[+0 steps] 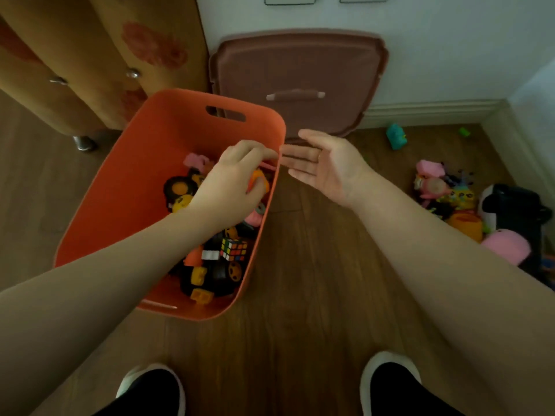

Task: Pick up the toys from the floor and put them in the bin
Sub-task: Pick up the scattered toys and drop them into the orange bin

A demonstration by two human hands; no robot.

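Wood-plank flooring is carrying everything in this corner. At the centre, the orange bin [132,187] is sitting on the boards, already holding a Rubik's cube [234,249], yellow blocks [201,295] and black wheeled toys [179,187].

The left hand [232,181] is reaching down inside the bin near its right wall, fingers curled around a small orange toy [258,180]; whether the grip is tight or loosening cannot be told. The right hand [322,165] is hovering just outside the bin's right rim, palm turned up, fingers straight and spread, holding nothing.

For the step in hand, the orange toy is best lowered close to the pile before the fingers are relaxed, probably so it settles rather than bouncing out, and kept clear of the rim.

More toys are waiting on the floor to the right: a mixed toy pile [444,190] with a pink plush [507,244] nearest the right forearm, a teal toy [396,136] by the skirting and a small green piece [464,132] beyond it. So the task appears only partly done.

Behind the bin, a brown lid [300,70] is leaning against the white wall. A wooden cabinet [75,55] is standing at left, and two black slippers [153,391] are showing at the bottom.
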